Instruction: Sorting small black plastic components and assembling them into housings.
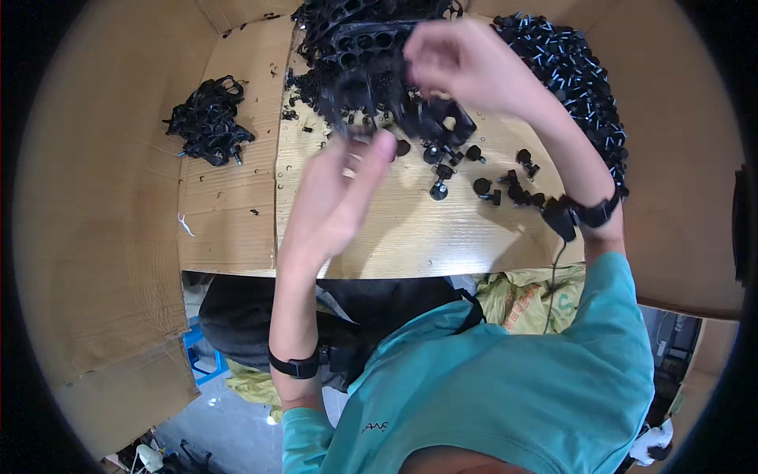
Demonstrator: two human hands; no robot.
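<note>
My left hand (335, 201) is raised over the middle of the wooden table, its thumb and fingers closed at the lower edge of a dark plastic frame (367, 95). That frame is smeared by motion, so its outline is hard to make out. My right hand (466, 67) hovers higher up, by the frame's right side, fingers curled and blurred; whether it grips anything does not show. Below the hands lie several loose black knob-like parts with short stems (439, 189), and small black bits (304, 95) are scattered around.
Stacked black plastic frames with round holes (363, 39) fill the table's far side. A heap of black knobs with metal pins (564, 79) spreads along the right. Tangled black plastic scraps (209, 118) lie on cardboard at the left. Cardboard walls (103, 197) enclose both sides.
</note>
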